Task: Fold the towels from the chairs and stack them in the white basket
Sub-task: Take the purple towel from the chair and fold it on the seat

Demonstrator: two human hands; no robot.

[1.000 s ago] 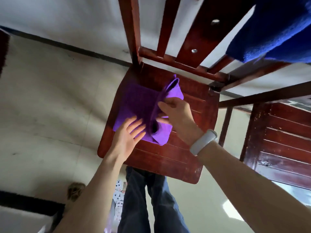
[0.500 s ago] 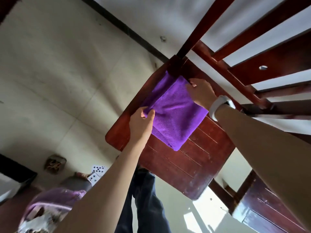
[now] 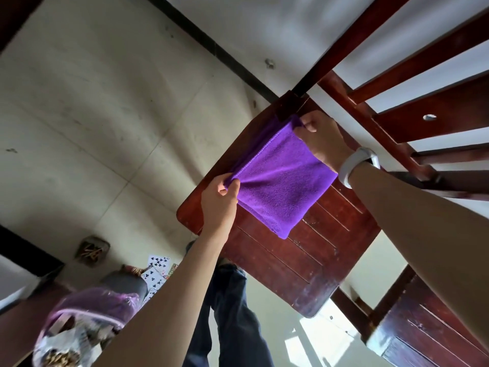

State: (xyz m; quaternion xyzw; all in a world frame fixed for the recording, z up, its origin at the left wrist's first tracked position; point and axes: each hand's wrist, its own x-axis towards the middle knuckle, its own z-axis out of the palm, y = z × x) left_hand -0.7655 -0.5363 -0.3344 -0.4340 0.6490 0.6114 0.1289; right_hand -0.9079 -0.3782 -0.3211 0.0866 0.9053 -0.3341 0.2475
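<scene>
Folded towel on the chair
Left hand pinches the near corner — right hand the far one.

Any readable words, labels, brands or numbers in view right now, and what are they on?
No words or brands are readable.
Playing cards on the floor: club pips show, corner numbers too blurred to read.
Purple towel, wristband, chair: no visible text.

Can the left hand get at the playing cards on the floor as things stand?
Probably not right now. The left hand pinches a corner of the purple towel up on the chair seat, and the playing cards lie on the floor well below; it would have to let go first.
</scene>
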